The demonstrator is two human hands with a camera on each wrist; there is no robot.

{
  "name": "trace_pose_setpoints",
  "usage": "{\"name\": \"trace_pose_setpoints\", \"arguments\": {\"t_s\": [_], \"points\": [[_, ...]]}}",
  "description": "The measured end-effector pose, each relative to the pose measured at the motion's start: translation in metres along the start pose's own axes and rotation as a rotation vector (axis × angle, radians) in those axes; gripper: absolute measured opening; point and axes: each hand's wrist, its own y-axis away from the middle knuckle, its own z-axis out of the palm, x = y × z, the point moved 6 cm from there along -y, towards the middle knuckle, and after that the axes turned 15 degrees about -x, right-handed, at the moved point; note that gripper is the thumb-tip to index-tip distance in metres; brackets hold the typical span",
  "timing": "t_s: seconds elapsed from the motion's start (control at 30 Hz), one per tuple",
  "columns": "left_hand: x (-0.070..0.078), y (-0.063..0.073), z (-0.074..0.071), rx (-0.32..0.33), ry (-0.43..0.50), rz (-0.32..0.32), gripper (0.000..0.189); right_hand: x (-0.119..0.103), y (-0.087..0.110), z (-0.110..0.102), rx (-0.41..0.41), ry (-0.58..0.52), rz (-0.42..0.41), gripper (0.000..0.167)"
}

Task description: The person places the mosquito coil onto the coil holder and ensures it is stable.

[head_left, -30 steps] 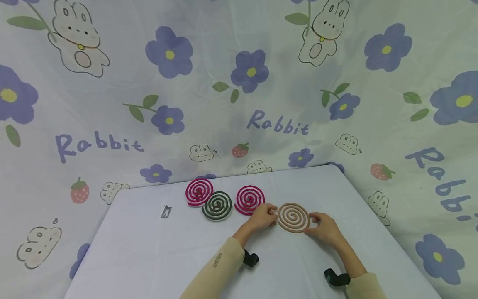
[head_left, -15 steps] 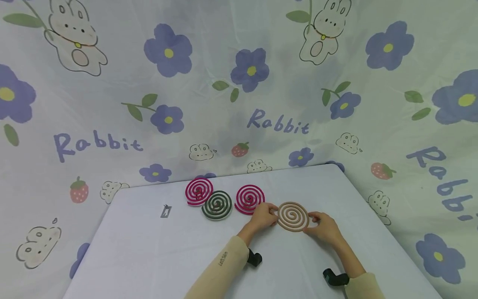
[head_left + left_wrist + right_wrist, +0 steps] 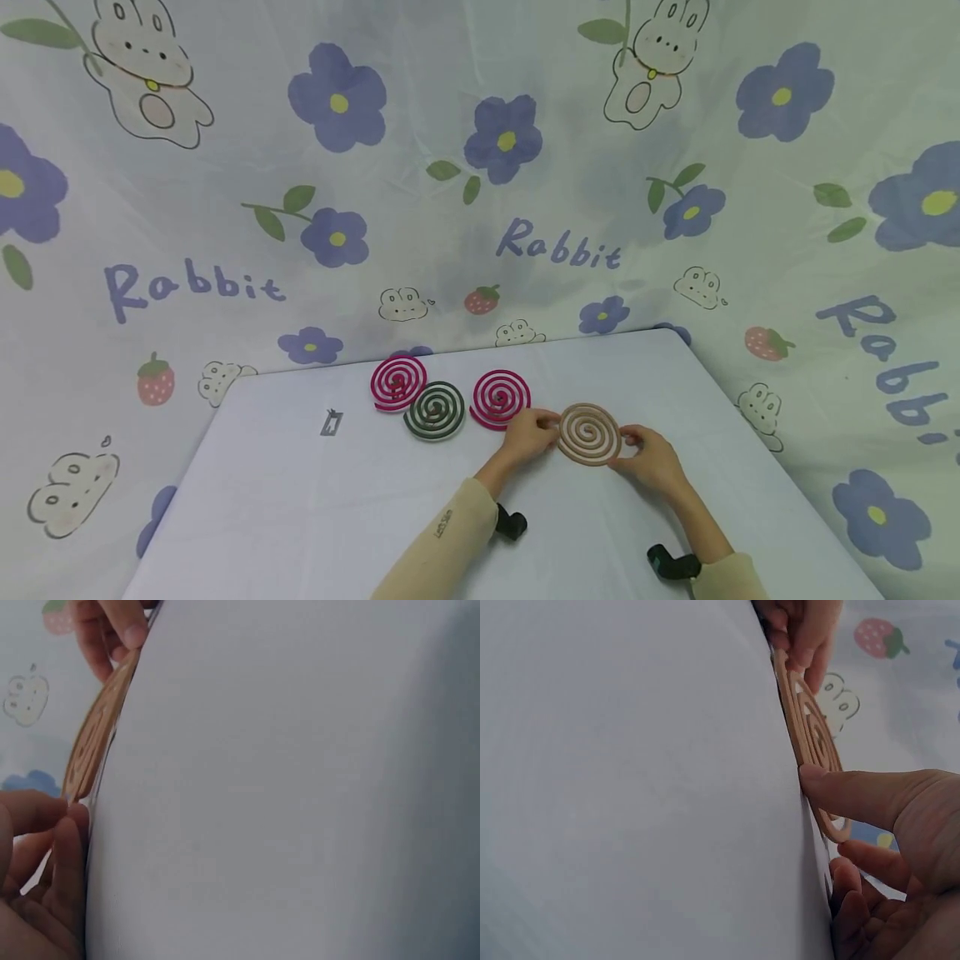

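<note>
A light-brown mosquito coil (image 3: 589, 434) lies between both hands on the right half of the table, close to flat. My left hand (image 3: 531, 435) pinches its left edge between thumb and fingers, as the left wrist view of the coil (image 3: 97, 735) also shows. On the opposite edge, my right hand (image 3: 654, 457) holds it with the thumb (image 3: 855, 791) on the near rim and fingertips on the far side. Just behind the left hand lies a crimson coil (image 3: 500, 399), its lower right edge close to or behind the fingers.
Farther left are a dark green coil (image 3: 435, 411) and another crimson coil (image 3: 398, 383), nearly touching. A small metal coil stand (image 3: 332, 422) lies left of them. Behind the white-covered table (image 3: 300, 517) hangs a printed rabbit-and-flower cloth (image 3: 420, 183).
The brown coil has shifted very slightly left, meeting the left fingertips. The left forearm has moved a little to the right. The other coils and the stand stay in place.
</note>
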Motion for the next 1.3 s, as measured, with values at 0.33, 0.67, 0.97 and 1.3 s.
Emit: {"name": "trace_pose_setpoints", "arguments": {"t_s": [0.33,0.67,0.97,1.3], "points": [[0.007,0.008,0.001,0.040,0.079,0.087,0.031,-0.003,0.003,0.002,0.006,-0.109,-0.018,0.065],[0.000,0.018,0.008,0.006,0.376,0.085,0.038,-0.007,0.008,0.010,-0.011,-0.322,-0.059,0.058],[0.000,0.035,0.004,-0.031,0.545,0.082,0.042,-0.023,0.012,0.020,-0.006,-0.526,-0.051,0.047],[-0.002,0.055,-0.009,-0.019,0.594,0.088,0.040,-0.040,0.011,0.034,-0.055,-0.613,-0.074,0.040]]}}
